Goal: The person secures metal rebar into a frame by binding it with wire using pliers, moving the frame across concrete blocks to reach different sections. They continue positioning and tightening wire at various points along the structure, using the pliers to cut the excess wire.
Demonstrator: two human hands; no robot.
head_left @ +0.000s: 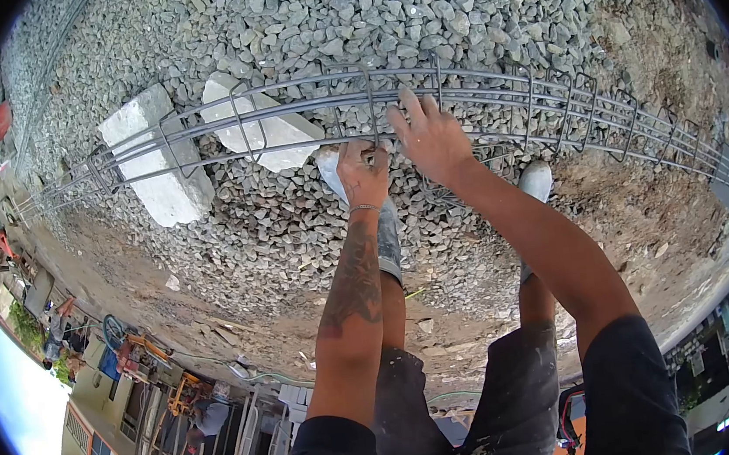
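A long cage of grey steel bars (pixel 283 110) with square wire stirrups runs across the view above the gravel. My left hand (pixel 363 173) is closed at the lower bar, beside a stirrup (pixel 371 108) near the middle of the cage. To its right, my right hand (pixel 430 133) has its fingers apart, with the fingertips over the middle bars between two stirrups. Nothing shows in its grasp. Two pale blocks, one wide (pixel 155 191) and one narrower (pixel 286 141), lie beneath the left part of the cage.
Grey gravel (pixel 414 12) covers the ground beyond the cage, with brown soil (pixel 646 235) nearer and to the right. My shoes stand on either side of loose stones. At the lower left are a building, scaffolding and another person (pixel 212 418).
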